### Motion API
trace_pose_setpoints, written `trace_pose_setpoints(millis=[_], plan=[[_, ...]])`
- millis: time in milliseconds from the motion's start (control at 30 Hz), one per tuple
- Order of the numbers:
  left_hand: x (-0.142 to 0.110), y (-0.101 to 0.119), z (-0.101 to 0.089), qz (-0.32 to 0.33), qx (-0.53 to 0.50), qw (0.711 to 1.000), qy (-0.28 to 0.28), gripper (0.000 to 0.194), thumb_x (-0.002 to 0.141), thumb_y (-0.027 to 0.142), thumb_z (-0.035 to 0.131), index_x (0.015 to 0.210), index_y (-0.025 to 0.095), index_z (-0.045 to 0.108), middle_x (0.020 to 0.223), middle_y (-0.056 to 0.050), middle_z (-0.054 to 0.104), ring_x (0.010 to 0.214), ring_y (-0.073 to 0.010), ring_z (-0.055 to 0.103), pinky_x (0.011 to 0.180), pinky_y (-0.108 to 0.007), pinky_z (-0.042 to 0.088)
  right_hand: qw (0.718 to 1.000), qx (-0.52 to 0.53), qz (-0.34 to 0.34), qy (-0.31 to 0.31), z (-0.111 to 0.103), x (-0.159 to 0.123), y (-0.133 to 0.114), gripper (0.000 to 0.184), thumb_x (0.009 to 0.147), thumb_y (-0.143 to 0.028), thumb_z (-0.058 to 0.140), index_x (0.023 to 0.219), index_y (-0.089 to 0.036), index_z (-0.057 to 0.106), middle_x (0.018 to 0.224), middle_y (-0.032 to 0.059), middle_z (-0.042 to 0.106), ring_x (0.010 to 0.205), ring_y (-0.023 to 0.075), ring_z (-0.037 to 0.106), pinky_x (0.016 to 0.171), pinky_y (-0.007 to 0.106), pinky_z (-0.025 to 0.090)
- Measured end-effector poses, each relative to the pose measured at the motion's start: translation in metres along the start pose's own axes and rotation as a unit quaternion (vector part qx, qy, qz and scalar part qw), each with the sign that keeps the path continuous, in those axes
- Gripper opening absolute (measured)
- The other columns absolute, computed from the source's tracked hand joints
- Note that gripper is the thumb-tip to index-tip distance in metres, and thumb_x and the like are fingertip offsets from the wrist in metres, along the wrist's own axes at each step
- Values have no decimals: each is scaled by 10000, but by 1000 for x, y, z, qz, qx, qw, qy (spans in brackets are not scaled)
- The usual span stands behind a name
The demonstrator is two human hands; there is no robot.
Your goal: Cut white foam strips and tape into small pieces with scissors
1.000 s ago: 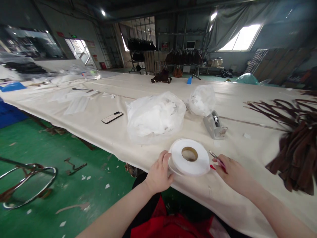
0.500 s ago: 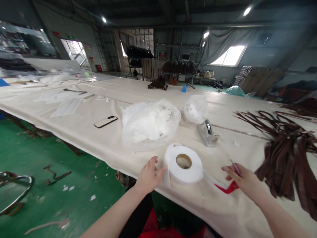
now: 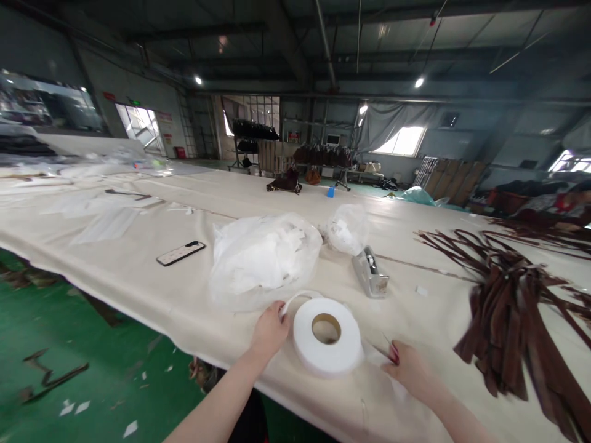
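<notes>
A large roll of white tape (image 3: 302, 344) lies flat near the table's front edge, its brown core showing. My left hand (image 3: 271, 332) is left of the roll, fingers pinched on the tape's loose end, which curves over from the roll's far side. Right of the roll, my right hand (image 3: 409, 369) is closed around a slim pointed tool (image 3: 393, 352) with a reddish handle; its thin tip points up and left, and its exact kind cannot be made out. Thin whitish sheeting lies under the right hand.
Beyond the roll sit a clear bag of white pieces (image 3: 265, 258), a smaller bag (image 3: 347, 229) and a metal tape dispenser (image 3: 370, 274). A phone (image 3: 180, 253) lies left. Brown straps (image 3: 508, 301) are heaped right. The table edge (image 3: 184, 344) drops to a green floor.
My left hand has closed on the loose tape end, where before its fingers were apart beside the roll. A red piece seen by my right hand no longer shows. The view has tilted up.
</notes>
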State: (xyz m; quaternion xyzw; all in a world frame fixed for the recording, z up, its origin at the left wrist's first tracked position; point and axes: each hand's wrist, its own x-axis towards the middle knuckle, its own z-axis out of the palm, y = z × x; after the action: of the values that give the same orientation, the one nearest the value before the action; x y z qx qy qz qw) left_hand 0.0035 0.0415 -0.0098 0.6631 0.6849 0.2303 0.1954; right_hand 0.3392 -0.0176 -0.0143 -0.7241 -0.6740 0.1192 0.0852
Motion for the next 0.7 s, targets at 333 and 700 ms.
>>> trace_pose_setpoints(millis=[333,700], plan=[[10,10,-7,30,52,998,-3,297,904,240,468,1171,142,556,1085,-113,692,1029,-195,652,887,-282,462,969,-4,117,218,-76,44,23,169,808,-306,446,657,-270,381,584,37,576,565,228,565,534,296,362],[38,43,-25,49,93,994,-37,331,915,163,357,1095,157,635,1060,-104,716,1001,-197,670,873,-306,480,938,59,117,322,-136,53,11,228,781,-411,481,626,-276,382,563,23,536,562,221,489,552,309,347]])
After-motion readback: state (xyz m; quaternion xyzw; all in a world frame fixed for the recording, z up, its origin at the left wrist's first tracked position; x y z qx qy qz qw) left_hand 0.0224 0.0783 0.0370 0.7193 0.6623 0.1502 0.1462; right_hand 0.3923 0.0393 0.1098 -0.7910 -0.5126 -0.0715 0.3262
